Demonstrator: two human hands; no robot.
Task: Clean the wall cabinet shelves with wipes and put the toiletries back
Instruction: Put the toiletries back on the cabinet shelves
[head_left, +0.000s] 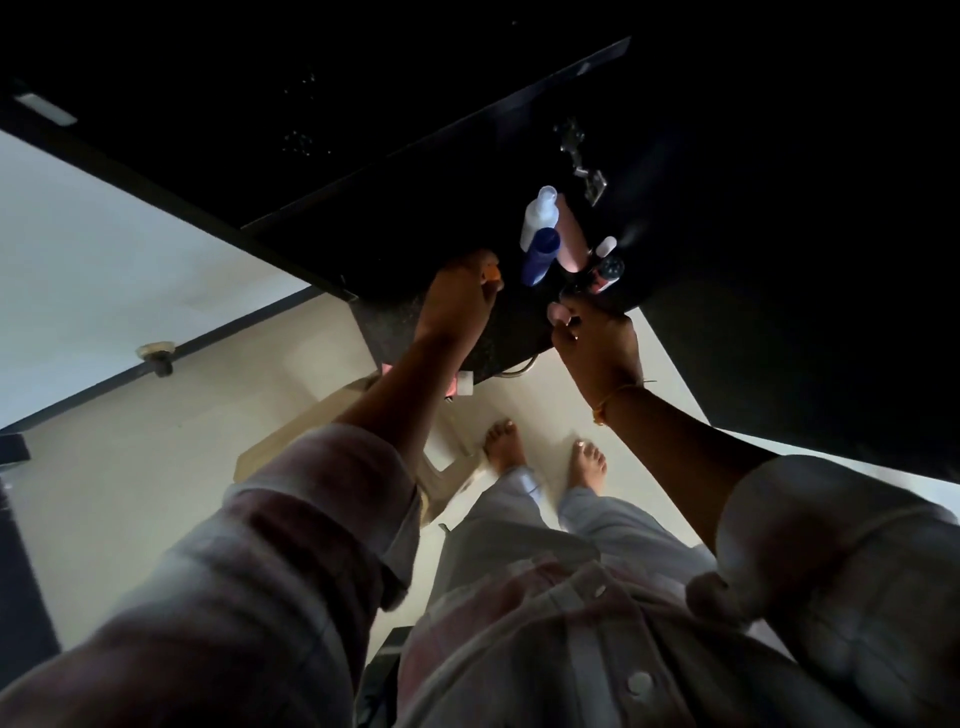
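Both my hands reach up to a dark cabinet shelf (415, 234). On it stand a white bottle (537, 215), a blue bottle (540, 254), a pink tube (571, 244) and a red-and-black container (605, 273), close together. My left hand (457, 306) sits at the shelf's front edge, left of the bottles, with its fingers curled round a small orange thing (491, 273). My right hand (597, 343) is just below the red-and-black container and pinches a small dark item with a pale pink end (558, 312). The cabinet interior is too dark to see into.
An open dark cabinet door with a metal hinge (582, 161) stands behind the bottles. Below my arms is a beige plastic stool (358, 410) holding a small pink-and-white item (460, 387). My bare feet (545, 457) stand on the pale floor next to it.
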